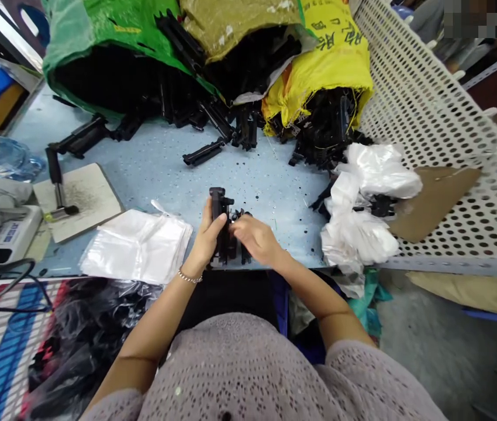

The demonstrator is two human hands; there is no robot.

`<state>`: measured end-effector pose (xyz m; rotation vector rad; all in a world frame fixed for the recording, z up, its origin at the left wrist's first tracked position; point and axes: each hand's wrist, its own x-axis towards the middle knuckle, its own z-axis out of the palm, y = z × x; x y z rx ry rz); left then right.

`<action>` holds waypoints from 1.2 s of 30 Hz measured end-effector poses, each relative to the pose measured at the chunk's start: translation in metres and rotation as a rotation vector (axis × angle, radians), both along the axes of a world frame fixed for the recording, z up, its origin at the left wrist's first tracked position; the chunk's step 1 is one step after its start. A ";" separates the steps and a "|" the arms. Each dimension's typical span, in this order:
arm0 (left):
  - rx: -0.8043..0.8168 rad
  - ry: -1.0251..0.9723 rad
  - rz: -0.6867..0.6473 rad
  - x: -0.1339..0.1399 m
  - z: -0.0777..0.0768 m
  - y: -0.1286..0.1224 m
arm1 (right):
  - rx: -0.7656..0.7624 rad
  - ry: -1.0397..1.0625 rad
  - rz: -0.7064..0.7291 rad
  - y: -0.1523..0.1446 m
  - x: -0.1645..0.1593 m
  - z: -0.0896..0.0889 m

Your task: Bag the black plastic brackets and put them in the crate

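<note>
My left hand [208,235] is closed around a long black plastic part [218,204], held upright at the table's front edge with the thumb across it. My right hand [255,237] is beside it, fingers curled and pressed together against the right side of the black pieces; what sits in its fingertips is too small to make out. Between and below the hands, more black plastic parts [245,254] stand close together, partly hidden by my fingers. A similar loose black part [204,153] lies farther back on the blue tabletop [161,169].
Black parts spill from a green sack [112,35], a tan sack [240,26] and a yellow sack [331,58]. Left are flat plastic bags [138,245], a hammer [58,181] on a board [90,193] and a bottle [3,156]. Filled white bags [358,234] lie by a perforated panel [445,117].
</note>
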<state>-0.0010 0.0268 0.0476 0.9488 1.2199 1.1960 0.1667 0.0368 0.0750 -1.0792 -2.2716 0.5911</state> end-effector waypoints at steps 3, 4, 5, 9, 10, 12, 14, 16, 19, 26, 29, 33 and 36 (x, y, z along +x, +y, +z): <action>-0.093 -0.114 -0.132 -0.001 0.015 -0.018 | 0.117 -0.010 -0.138 0.016 0.000 -0.003; -0.115 -0.135 -0.151 -0.001 0.019 -0.023 | 0.160 -0.044 -0.155 0.024 0.000 -0.007; -0.131 -0.143 -0.161 -0.001 0.021 -0.027 | 0.182 -0.072 -0.148 0.031 -0.001 -0.012; -0.129 -0.106 -0.101 -0.005 0.019 -0.030 | 0.036 -0.028 -0.122 0.030 -0.009 -0.028; -0.103 -0.083 -0.053 -0.008 0.016 -0.027 | -0.006 -0.004 -0.095 0.022 -0.010 -0.031; -0.037 -0.029 0.066 -0.013 0.010 -0.022 | 0.006 0.007 0.011 0.001 -0.012 -0.036; 0.009 0.033 0.132 -0.019 0.004 -0.017 | 0.119 -0.033 0.117 -0.021 -0.014 -0.041; 0.019 0.098 0.102 -0.025 0.001 -0.014 | 0.188 -0.084 0.177 -0.035 -0.015 -0.047; 0.028 0.278 0.018 -0.041 0.000 -0.009 | 0.087 -0.117 0.224 -0.032 -0.016 -0.051; -0.253 1.283 -0.172 -0.072 -0.012 -0.003 | -0.070 -0.156 -0.031 0.100 -0.051 -0.048; -0.262 1.271 -0.242 -0.054 -0.026 -0.013 | -0.037 -0.227 -0.076 0.174 -0.091 -0.051; -0.147 1.268 -0.221 -0.038 -0.040 -0.031 | -0.019 -0.411 -0.087 0.238 -0.125 -0.046; 0.030 1.145 -0.114 -0.047 -0.047 -0.032 | -0.018 -0.520 -0.077 0.241 -0.128 -0.036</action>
